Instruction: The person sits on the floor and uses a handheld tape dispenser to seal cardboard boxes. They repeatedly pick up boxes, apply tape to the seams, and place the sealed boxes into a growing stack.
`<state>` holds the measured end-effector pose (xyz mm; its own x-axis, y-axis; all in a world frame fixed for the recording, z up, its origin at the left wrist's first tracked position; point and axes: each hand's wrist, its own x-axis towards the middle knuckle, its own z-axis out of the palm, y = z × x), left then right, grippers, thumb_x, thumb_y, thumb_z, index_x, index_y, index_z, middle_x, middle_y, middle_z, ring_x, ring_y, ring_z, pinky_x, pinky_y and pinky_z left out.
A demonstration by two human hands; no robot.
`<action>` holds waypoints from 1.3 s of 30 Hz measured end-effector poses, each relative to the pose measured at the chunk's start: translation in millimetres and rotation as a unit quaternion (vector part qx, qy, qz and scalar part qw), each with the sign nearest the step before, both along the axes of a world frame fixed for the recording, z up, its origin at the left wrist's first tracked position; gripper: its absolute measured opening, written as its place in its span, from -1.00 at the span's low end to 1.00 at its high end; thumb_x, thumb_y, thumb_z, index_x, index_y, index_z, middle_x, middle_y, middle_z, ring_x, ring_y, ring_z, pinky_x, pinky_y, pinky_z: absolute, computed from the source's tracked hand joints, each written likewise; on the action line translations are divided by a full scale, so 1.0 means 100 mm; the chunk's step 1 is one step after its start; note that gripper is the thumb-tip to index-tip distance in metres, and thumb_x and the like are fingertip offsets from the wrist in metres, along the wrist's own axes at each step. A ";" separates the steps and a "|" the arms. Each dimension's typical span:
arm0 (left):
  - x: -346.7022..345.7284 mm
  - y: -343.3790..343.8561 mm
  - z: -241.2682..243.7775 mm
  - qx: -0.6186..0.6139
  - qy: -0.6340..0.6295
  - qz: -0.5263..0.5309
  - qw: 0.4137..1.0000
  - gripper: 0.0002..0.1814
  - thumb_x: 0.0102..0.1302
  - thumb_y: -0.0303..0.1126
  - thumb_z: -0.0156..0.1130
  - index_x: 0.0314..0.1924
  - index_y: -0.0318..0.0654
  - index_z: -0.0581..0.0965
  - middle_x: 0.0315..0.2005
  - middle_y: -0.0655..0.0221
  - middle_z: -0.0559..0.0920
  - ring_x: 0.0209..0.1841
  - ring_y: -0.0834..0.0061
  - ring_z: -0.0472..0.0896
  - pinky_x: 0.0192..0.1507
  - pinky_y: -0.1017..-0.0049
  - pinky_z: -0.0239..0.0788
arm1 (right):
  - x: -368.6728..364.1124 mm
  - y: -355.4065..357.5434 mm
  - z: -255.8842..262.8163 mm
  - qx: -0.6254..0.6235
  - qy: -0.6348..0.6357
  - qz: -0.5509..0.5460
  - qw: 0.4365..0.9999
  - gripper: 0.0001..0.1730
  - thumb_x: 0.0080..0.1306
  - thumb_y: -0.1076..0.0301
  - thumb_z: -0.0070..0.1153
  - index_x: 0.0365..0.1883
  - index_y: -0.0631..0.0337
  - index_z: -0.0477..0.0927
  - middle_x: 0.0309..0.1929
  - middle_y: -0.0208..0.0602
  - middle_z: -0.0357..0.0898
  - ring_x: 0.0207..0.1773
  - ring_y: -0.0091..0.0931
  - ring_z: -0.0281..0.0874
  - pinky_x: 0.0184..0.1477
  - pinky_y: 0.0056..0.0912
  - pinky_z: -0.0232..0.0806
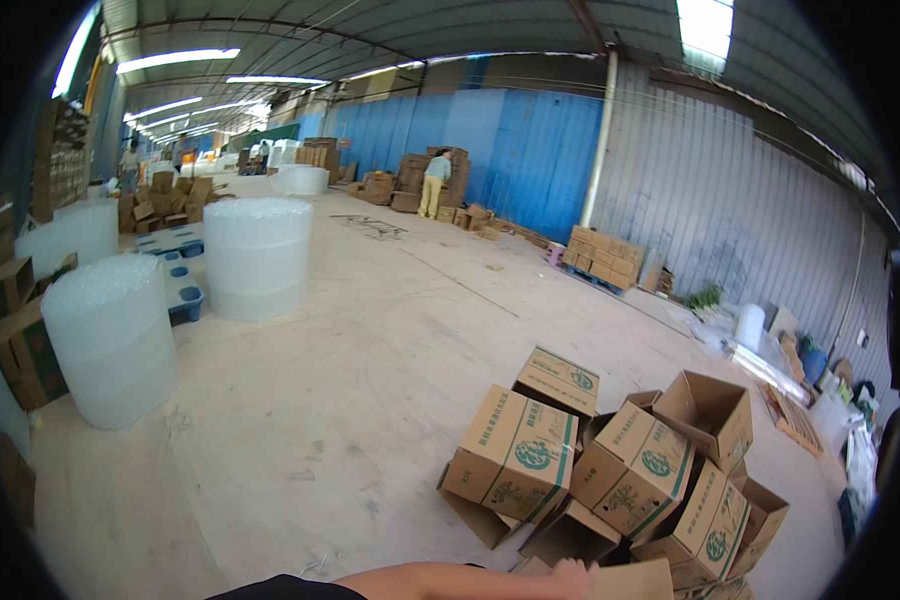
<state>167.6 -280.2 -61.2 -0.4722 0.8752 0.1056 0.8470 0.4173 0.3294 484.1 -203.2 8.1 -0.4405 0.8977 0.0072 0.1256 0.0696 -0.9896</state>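
My left hand (572, 579) reaches in from the bottom edge, its bare forearm stretched to the right below a black sleeve. Its curled fingers are at the edge of a plain-looking cardboard carton (634, 580), partly cut off by the picture's rim. Just beyond lies a loose heap of cartons printed in green. One printed carton (514, 450) rests tilted at the heap's left, and another printed carton (634, 461) leans in the middle. An open carton (709, 412) shows its hollow inside at the upper right. My right hand is out of view.
Bubble-wrap rolls (259, 259) stand on the concrete floor (307, 420) beside a blue plastic pallet (184, 289). Stacked cartons (604, 255) sit along the right wall. Far off, a person (435, 182) stands by piled cardboard. Plastic film and scraps (772, 367) litter the right side.
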 end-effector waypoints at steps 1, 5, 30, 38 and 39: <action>0.04 0.07 -0.03 0.021 -0.026 0.005 0.999 -0.46 0.24 0.10 0.02 -0.26 -0.29 0.64 -0.34 0.17 0.69 -0.26 0.16 0.66 -0.28 0.10 0.46 | 0.14 -0.02 -0.09 -0.002 -0.026 0.023 0.999 -0.30 0.29 0.20 0.16 0.28 0.41 0.27 0.20 -0.01 0.38 0.19 -0.28 0.36 0.21 -0.25 0.23; 0.00 0.28 -0.11 -0.038 0.025 -0.191 0.981 -0.50 0.26 0.04 -0.06 -0.33 -0.22 0.65 -0.42 0.25 0.69 -0.31 0.19 0.67 -0.38 0.09 0.46 | 0.40 0.38 -0.35 -0.006 -0.102 0.100 0.990 -0.43 0.27 0.24 0.17 0.16 0.38 0.40 0.02 -0.15 0.50 -0.01 -0.40 0.45 0.02 -0.34 0.31; -0.17 -0.04 0.71 0.070 -0.527 -0.248 0.810 -0.51 0.36 0.03 0.05 -0.33 -0.35 0.57 -0.50 0.30 0.62 -0.33 0.48 0.60 -0.27 0.42 0.40 | -0.29 0.14 0.53 -0.016 -0.203 0.281 0.938 -0.40 0.13 0.39 0.18 0.16 0.43 0.39 -0.04 -0.20 0.54 -0.04 -0.39 0.49 0.05 -0.31 0.38; 0.19 -0.09 0.71 0.131 -0.523 -0.292 0.790 -0.68 0.30 -0.18 -0.01 -0.37 -0.15 0.66 -0.47 0.13 0.67 -0.43 0.18 0.64 -0.43 0.28 0.48 | -0.43 0.14 0.71 0.107 -0.252 0.315 0.909 -0.37 0.14 0.39 0.16 0.19 0.45 0.37 -0.01 -0.09 0.56 0.02 -0.38 0.50 0.10 -0.32 0.33; 0.20 -0.10 0.72 0.127 -0.516 -0.291 0.796 -0.70 0.29 -0.20 0.02 -0.40 -0.15 0.65 -0.50 0.13 0.66 -0.47 0.20 0.64 -0.48 0.29 0.46 | -0.41 0.17 0.70 0.095 -0.257 0.314 0.909 -0.35 0.13 0.40 0.16 0.21 0.45 0.35 0.00 -0.07 0.55 0.05 -0.37 0.49 0.13 -0.32 0.32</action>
<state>187.5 -290.5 10.9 0.0557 0.9895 0.1334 0.0969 -0.1383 0.9856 442.9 -186.6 78.3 -0.8547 0.4725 -0.2152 0.4444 0.4514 -0.7738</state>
